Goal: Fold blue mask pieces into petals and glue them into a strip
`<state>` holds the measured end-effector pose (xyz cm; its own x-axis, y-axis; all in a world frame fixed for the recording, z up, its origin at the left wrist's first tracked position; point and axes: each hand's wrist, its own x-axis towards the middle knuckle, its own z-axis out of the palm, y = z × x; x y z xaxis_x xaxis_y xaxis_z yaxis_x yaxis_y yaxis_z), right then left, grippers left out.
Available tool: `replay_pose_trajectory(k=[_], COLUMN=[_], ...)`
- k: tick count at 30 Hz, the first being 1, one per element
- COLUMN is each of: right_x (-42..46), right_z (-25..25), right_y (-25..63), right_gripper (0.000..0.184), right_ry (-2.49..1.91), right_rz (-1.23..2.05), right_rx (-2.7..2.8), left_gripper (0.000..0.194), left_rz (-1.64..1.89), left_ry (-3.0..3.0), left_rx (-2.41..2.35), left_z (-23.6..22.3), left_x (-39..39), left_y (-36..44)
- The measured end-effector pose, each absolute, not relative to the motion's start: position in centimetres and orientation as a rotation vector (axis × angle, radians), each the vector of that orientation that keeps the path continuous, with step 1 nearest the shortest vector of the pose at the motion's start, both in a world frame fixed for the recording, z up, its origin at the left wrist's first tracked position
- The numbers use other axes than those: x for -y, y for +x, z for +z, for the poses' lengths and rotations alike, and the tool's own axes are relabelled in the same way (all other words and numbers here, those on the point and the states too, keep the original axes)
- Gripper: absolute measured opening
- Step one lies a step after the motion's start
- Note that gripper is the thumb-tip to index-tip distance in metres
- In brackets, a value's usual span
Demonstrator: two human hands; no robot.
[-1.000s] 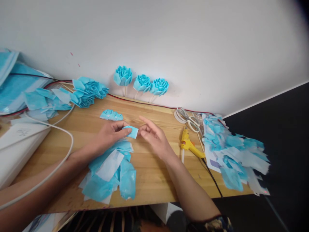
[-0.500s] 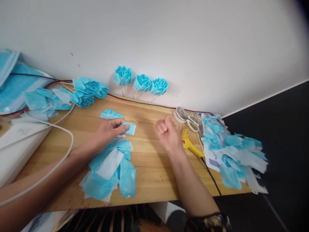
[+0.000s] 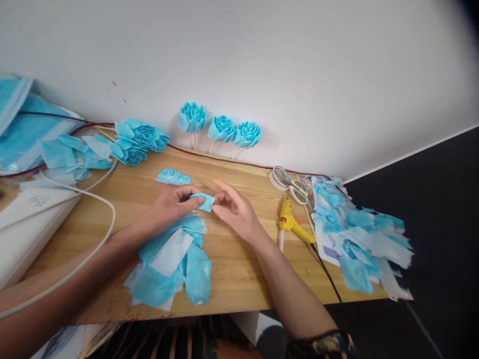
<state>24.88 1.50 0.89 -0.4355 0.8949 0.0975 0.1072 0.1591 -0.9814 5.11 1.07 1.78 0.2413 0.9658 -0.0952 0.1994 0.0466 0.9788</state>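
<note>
Bare wood [image 3: 239, 174] before paper flowers [image 3: 220, 128]

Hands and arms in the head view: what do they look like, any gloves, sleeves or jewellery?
Both are bare: the left hand and right hand wear no gloves, and no rings or watch show. Both forearms are uncovered. At the right arm's lower end, near the frame's bottom edge, a dark patterned sleeve with yellowish and blue patches begins. No sleeve shows on the left arm.

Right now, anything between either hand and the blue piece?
Nothing visible. The left hand pinches the blue piece at its left end, and the right hand touches its right end, above the blue pile.
</note>
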Motion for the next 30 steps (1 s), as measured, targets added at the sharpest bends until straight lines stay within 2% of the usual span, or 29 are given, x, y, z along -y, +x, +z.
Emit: replay_pose_trajectory(k=[6,11,18,21,30], right_x=[-1.4,-1.6,-1.7,-1.9,-1.7], right_z=[0.7,0.6,0.6,1.1,1.3], right_y=[24.7,24.7,24.7,25.4,25.8], right_gripper=[0.054,0.054,0.055,0.051,0.046], right_ry=[-1.021,-1.017,-1.024,-1.028,-1.044], right_rz=[1.267,1.267,1.291,1.318,1.196], right_rx=[1.757,1.644,1.574,1.619,1.785], left_gripper=[0.027,0.036,0.032,0.033,0.031], left_rz=[0.851,0.9,0.862,0.865,0.774], left_ry=[1.457,1.469,1.433,1.438,1.599], left_rx=[-1.186,-1.172,-1.166,-1.19,-1.164], left_z=[2.3,2.2,1.7,1.5,1.5], left_x=[-0.9,-1.1,-1.2,-1.3,-1.0], left_y=[5.3,4.8,4.8,4.8,5.1])
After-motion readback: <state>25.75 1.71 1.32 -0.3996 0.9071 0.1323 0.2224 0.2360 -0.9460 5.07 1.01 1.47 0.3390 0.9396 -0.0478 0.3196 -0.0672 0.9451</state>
